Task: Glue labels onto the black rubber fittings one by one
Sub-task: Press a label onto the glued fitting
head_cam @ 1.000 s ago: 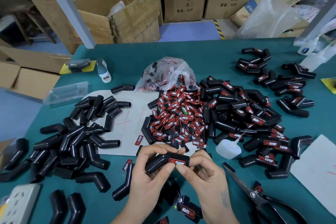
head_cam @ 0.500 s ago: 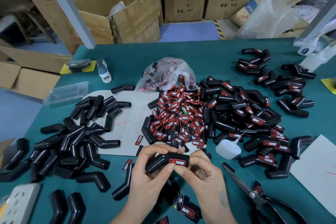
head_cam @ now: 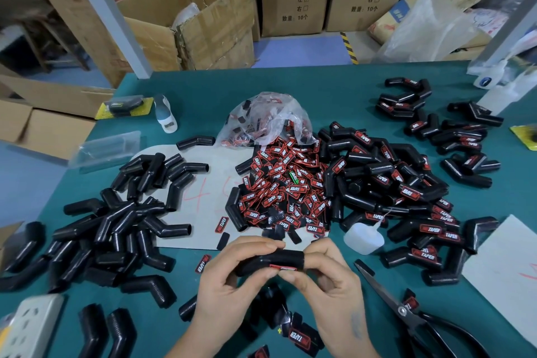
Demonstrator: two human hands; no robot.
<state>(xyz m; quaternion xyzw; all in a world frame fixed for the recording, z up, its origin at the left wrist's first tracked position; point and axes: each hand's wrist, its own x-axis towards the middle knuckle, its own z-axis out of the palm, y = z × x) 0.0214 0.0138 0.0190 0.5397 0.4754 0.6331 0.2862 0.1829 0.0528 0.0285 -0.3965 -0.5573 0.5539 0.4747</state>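
Observation:
Both of my hands hold one black rubber fitting (head_cam: 273, 260) just above the table's near edge. My left hand (head_cam: 232, 285) grips its left end with fingers curled over the top. My right hand (head_cam: 325, 279) pinches its right end, thumb on the red label (head_cam: 283, 267), whose edge alone shows on the underside. A heap of loose red-and-black labels (head_cam: 287, 189) lies in the middle. Unlabelled fittings (head_cam: 122, 227) are piled on the left, labelled ones (head_cam: 392, 183) on the right. A small white glue bottle (head_cam: 363, 240) sits just right of my hands.
Black scissors (head_cam: 406, 311) lie at the near right. A clear bag of labels (head_cam: 267, 119) sits behind the heap. A white power strip (head_cam: 26, 325) is at the near left corner, white card (head_cam: 505, 270) at the right edge. Cardboard boxes stand beyond the table.
I have rolled the fitting in my hands so the label, which faced me, now points downward. My hands stay in the same place.

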